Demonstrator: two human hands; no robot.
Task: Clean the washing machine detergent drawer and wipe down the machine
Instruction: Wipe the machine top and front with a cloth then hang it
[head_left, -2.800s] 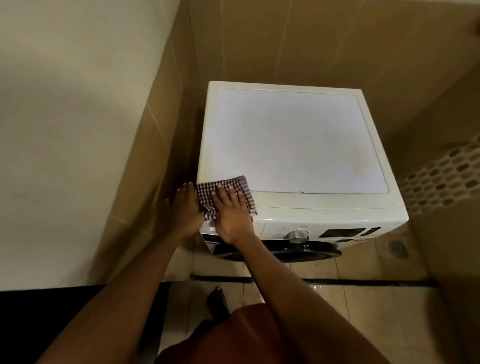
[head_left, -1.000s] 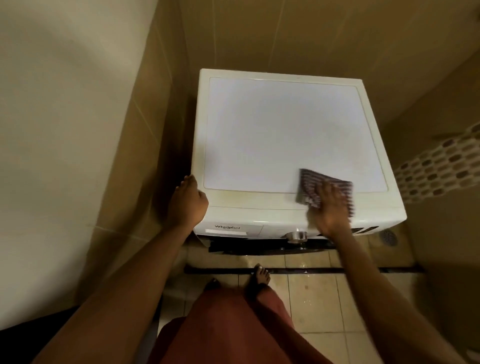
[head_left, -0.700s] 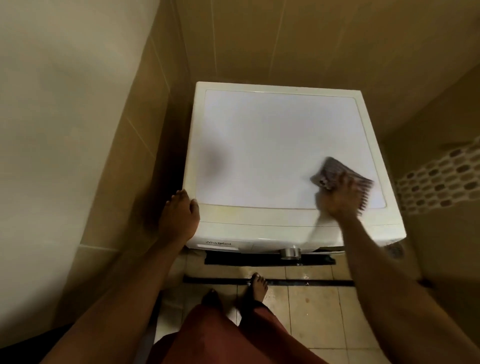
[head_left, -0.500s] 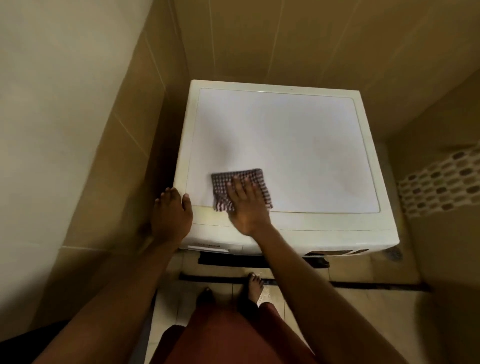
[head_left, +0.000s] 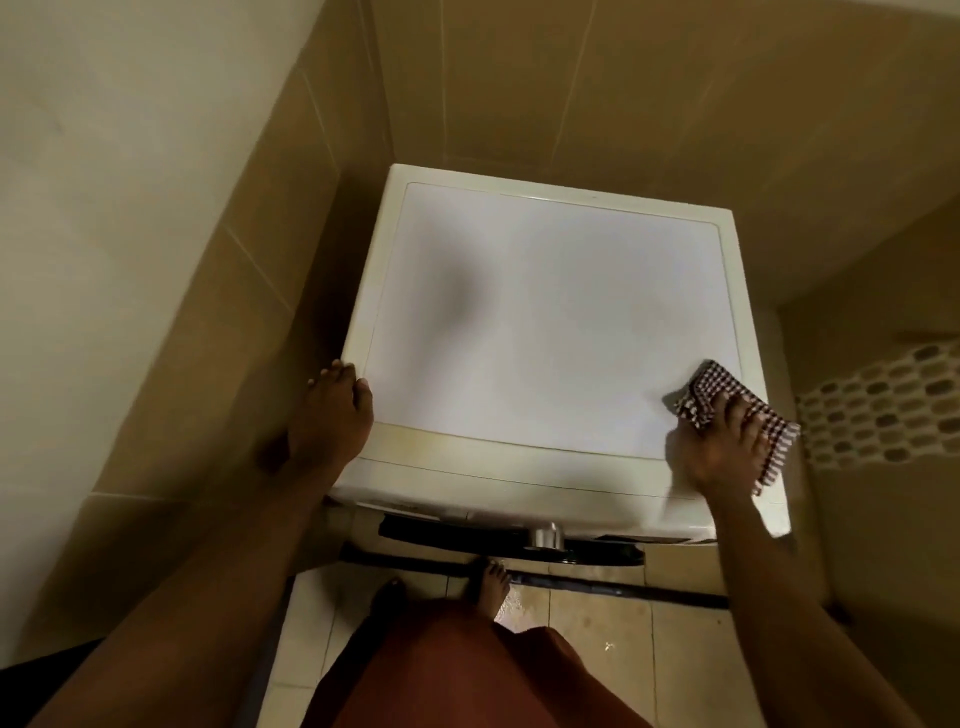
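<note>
Cloth now far right, under spread right hand

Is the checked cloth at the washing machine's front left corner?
No, the right hand presses the maroon-and-white checked cloth at the front right corner of the white washing machine.
</note>
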